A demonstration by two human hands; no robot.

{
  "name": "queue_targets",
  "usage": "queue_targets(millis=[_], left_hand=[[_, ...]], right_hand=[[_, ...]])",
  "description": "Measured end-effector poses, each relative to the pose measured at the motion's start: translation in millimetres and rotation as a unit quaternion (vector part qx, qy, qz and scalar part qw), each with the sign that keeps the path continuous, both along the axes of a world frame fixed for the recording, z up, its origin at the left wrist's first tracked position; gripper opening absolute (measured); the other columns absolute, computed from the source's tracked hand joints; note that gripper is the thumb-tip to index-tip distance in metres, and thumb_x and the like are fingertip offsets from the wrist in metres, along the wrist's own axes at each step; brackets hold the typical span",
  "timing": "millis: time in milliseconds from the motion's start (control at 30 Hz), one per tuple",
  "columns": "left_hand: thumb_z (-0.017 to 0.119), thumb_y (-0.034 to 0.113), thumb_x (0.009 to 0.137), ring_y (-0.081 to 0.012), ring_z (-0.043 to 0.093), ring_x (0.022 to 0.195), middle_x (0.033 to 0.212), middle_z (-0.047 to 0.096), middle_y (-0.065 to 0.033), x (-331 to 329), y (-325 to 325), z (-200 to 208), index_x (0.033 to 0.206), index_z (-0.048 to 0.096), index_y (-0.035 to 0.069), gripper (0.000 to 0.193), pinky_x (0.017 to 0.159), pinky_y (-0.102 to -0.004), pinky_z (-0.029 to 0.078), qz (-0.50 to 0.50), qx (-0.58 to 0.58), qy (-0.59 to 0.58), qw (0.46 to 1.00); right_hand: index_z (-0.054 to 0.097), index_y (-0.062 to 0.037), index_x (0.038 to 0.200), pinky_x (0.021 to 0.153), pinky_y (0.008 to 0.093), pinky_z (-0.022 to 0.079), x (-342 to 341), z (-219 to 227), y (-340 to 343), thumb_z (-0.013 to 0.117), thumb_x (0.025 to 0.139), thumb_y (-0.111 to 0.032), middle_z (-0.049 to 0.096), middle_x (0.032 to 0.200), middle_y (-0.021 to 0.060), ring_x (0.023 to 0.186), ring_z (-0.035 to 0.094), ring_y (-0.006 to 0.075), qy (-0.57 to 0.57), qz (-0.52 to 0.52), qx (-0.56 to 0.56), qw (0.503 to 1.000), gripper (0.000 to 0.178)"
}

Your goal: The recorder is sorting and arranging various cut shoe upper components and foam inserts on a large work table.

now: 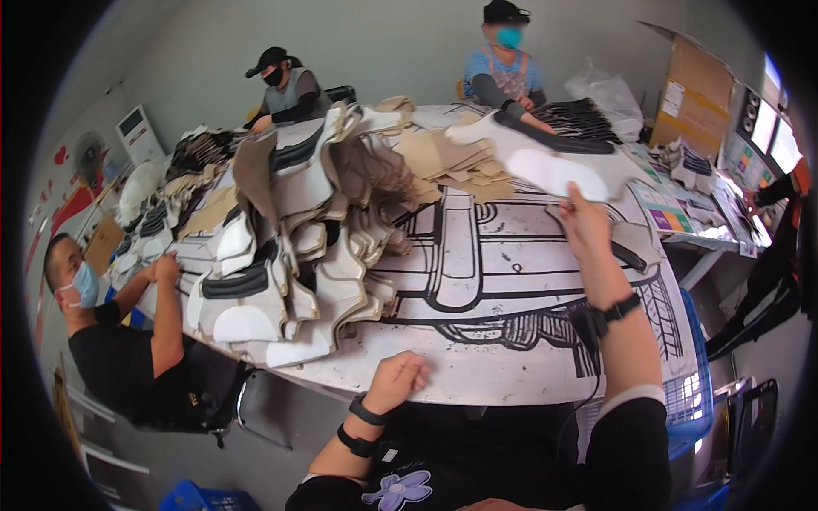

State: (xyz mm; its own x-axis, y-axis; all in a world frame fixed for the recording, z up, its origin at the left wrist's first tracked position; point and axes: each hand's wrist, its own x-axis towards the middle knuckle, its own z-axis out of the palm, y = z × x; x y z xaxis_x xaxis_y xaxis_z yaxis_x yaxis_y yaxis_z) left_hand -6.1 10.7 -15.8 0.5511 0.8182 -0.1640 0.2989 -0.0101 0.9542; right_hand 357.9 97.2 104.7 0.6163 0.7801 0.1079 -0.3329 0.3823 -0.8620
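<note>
My right hand [588, 223] reaches over the right side of the table, its fingers pinched on the near edge of a white and beige flat piece [550, 173] that looks like an unfolded shoe upper. A black padded strip runs along the far side of that piece, and motion blurs it. Close by, a co-worker's hand [538, 124] reaches in from the far side. My left hand [399, 380] hovers near the table's front edge, fingers curled in, with nothing visible in it. To its upper left rises a tall stack of similar uppers [243, 322], white and beige with black padded strips.
Tan flat pieces [452, 157] lie mid-table beside a row of black strips [584, 117]. A table [443, 366] with black line drawings spans the middle. Co-workers sit at left and far side. On the right stand a cardboard box [692, 94] and a blue basket [688, 387].
</note>
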Motion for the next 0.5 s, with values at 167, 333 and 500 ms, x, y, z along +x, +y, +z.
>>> queue_targets(millis=[167, 333, 500], left_hand=[[0.036, 0.0, 0.086, -0.0157, 0.058, 0.08, 0.093, 0.059, -0.0118, 10, 1, -1, 0.111, 0.053, 0.0, 0.031, 0.077, -0.026, 0.045, 0.029, 0.116, -0.193, 0.974], [0.034, -0.009, 0.069, -0.0275, 0.046, 0.115, 0.125, 0.048, -0.0184, 11, -1, 21, 0.127, 0.044, 0.001, 0.06, 0.1, -0.0313, 0.03, 0.007, 0.269, -0.085, 0.959], [0.043, -0.003, 0.077, -0.0248, 0.049, 0.113, 0.122, 0.051, -0.0168, 9, -6, 12, 0.128, 0.042, 0.001, 0.05, 0.098, -0.031, 0.032, -0.007, 0.21, -0.114, 0.971]], right_hand=[[0.052, 0.002, 0.092, 0.051, 0.0251, 0.046, 2, -49, 75, 0.062, 0.083, -0.013, 0.056, 0.071, 0.0064, 0.057, 0.053, 0.0148, -0.083, 0.023, -0.097, 0.992, 0.021], [0.05, 0.0039, 0.093, 0.042, 0.027, 0.045, -28, -92, 127, 0.058, 0.085, -0.012, 0.057, 0.073, 0.01, 0.052, 0.055, 0.017, 0.038, 0.032, -0.072, 0.996, 0.02], [0.055, 0.0, 0.076, 0.039, 0.0302, 0.044, -22, -102, 137, 0.053, 0.087, -0.029, 0.056, 0.059, 0.0074, 0.043, 0.051, 0.0165, -0.324, 0.279, -0.362, 0.828, 0.031]])
